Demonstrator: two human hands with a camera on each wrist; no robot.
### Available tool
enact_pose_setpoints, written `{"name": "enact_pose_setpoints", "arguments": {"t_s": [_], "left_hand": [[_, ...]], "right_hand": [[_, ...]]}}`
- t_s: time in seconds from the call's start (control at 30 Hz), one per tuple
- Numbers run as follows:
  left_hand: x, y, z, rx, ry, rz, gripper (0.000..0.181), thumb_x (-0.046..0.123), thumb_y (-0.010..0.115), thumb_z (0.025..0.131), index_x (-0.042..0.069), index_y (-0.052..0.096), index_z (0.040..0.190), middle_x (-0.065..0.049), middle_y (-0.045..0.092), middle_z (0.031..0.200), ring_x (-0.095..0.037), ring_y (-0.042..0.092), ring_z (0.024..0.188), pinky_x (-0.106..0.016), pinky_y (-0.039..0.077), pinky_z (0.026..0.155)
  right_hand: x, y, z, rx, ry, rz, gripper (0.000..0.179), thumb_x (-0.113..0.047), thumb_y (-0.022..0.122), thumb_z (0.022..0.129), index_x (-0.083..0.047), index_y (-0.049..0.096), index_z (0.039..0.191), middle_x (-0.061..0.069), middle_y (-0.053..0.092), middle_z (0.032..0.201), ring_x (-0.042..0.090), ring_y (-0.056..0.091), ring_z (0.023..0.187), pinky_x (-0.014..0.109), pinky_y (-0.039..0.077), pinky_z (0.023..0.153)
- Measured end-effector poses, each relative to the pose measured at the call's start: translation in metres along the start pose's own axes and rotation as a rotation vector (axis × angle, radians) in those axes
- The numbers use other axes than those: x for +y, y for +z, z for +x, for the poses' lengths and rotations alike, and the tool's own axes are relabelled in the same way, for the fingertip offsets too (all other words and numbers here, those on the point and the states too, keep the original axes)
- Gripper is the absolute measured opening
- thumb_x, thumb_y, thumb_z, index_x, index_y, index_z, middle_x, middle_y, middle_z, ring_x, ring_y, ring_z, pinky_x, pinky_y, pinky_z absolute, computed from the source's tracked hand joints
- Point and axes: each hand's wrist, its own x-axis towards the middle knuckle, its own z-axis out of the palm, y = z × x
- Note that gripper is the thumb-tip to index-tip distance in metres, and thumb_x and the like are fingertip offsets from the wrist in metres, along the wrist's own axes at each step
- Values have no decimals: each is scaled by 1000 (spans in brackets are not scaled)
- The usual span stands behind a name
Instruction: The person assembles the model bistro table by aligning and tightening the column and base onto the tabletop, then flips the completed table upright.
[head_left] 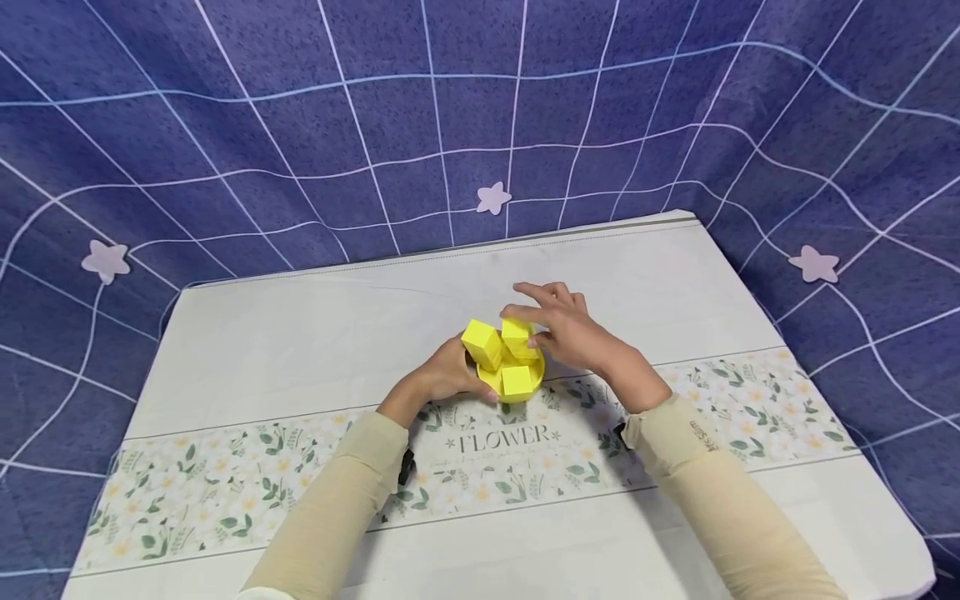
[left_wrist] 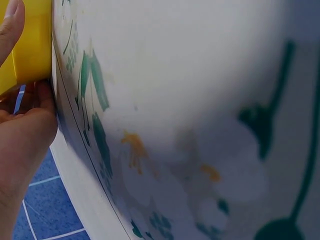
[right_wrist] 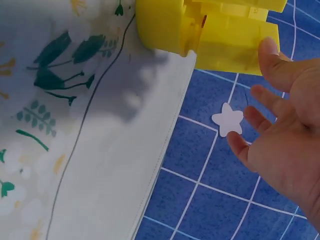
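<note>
A round yellow holder (head_left: 538,375) stands on the table with three yellow rectangular blocks upright in it. My left hand (head_left: 447,372) is curled round the holder's left side, thumb toward the front. One block (head_left: 482,342) rises tall and leans near that hand; a lower block (head_left: 516,380) sits at the front. With thumb and index finger, my right hand (head_left: 573,335) pinches the top of the back right block (head_left: 515,330). In the right wrist view the thumb presses the end of that block (right_wrist: 235,45), and the remaining fingers spread away from it.
A white cover with a floral band and the word FLOWER lies over the table (head_left: 300,333). Behind it and at both sides hangs a blue curtain (head_left: 390,117) with a white grid and pale stars. The table's back edge runs beyond the hands.
</note>
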Motion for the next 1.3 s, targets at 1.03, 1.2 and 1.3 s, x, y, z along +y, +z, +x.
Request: {"name": "enact_pose_setpoints", "arguments": {"t_s": [1.03,1.2,1.3], "left_hand": [[4,2,-1,34,-43,43,92,16,85,51,12,38,131,3,49,122,-13,45,111,-32,29,99],[2,1,0,30,-18,26,93,15,85,50,10,38,130,2,48,124,-13,45,112,-32,28,99],[2,2,1,28,-16,30,93,16,85,50,10,38,130,2,48,123,-13,45,111,-32,29,99]], "right_hand": [[23,15,-25,116,201,245,46,-37,71,70,-15,52,106,7,34,132,28,25,113,50,18,90],[26,3,-29,10,62,254,56,-17,66,77,-22,46,129,8,20,143,32,20,118,56,15,89],[27,0,-28,-13,50,247,54,-15,67,75,-23,49,126,8,20,143,31,20,119,55,15,88]]}}
